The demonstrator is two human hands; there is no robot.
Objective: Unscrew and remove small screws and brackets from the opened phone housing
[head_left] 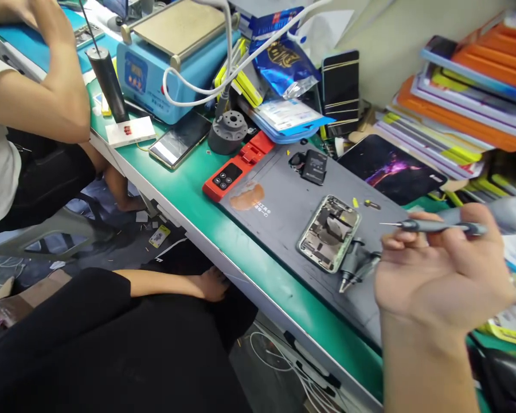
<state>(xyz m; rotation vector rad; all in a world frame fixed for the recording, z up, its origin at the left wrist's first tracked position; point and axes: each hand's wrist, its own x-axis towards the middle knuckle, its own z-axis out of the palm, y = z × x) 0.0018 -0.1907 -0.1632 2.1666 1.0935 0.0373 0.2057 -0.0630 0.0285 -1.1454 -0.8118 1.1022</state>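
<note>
My right hand (442, 275) is raised over the right end of the grey work mat (279, 201), palm up. It is closed on a slim grey screwdriver (430, 225) whose thin tip points left. On the mat lies an opened phone (330, 232) with its inner parts showing. Two more screwdrivers (351, 261) rest against its right side, partly behind my hand. A black phone battery (314, 167) lies farther back on the mat. Down below the table edge, my left hand (215, 285) is near my lap; its fingers are dark and mostly hidden.
Left of the mat are a phone with a lit screen (180, 139), a round dark holder (227, 132) and a blue heating machine (172, 57). Stacked boxes (447, 120) and a dark tablet-like panel (391, 169) stand behind. Another person's arm (64, 80) rests at the far left.
</note>
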